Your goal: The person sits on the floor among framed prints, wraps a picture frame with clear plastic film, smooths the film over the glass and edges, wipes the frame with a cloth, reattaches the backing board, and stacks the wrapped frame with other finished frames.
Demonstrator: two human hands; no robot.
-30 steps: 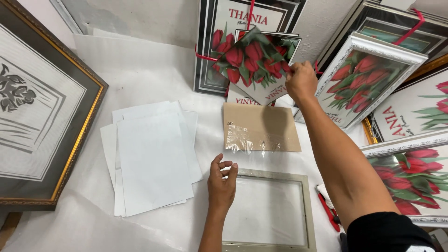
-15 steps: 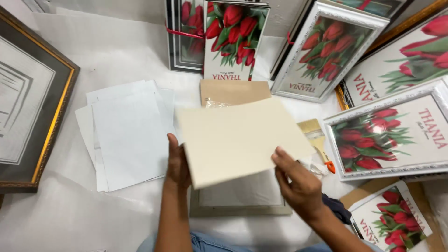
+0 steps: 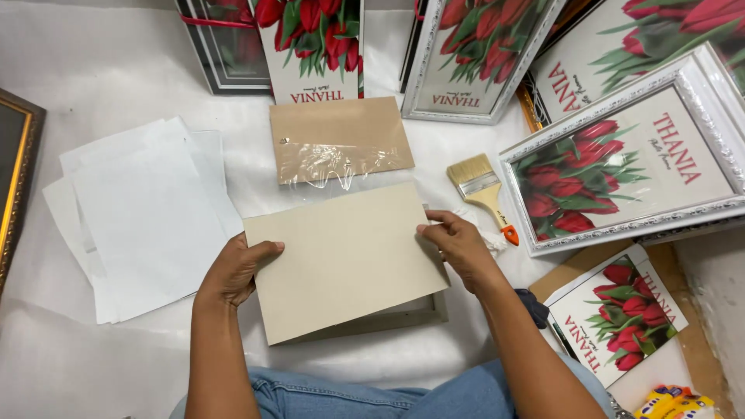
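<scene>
Card [image 3: 341, 260] held flat over frame [image 3: 423, 310], tilted a little, not yet seated. Left hand [image 3: 237, 271] gripping card's left edge, thumb on top, fingers curled under. Right hand [image 3: 458, 248] pinching right edge, fingers on top. Frame lying face-down near front edge of sheet [image 3: 116, 70], only its near corner and right rail showing under card. Judged stage: frame laid out and ready, card lined up; left to do: drop card into recess, add backing, close up. Backing board [image 3: 337, 140] with loose plastic film just behind card, unused. Brush [image 3: 481, 190] to right of card, apart from it. Paper stack [image 3: 143, 217] at left, untouched. White foam sheet covering floor; finished tulip pictures [image 3: 628, 174] crowding back and right edges, dark gold-edged frame [image 3: 15, 171] at far left.
</scene>
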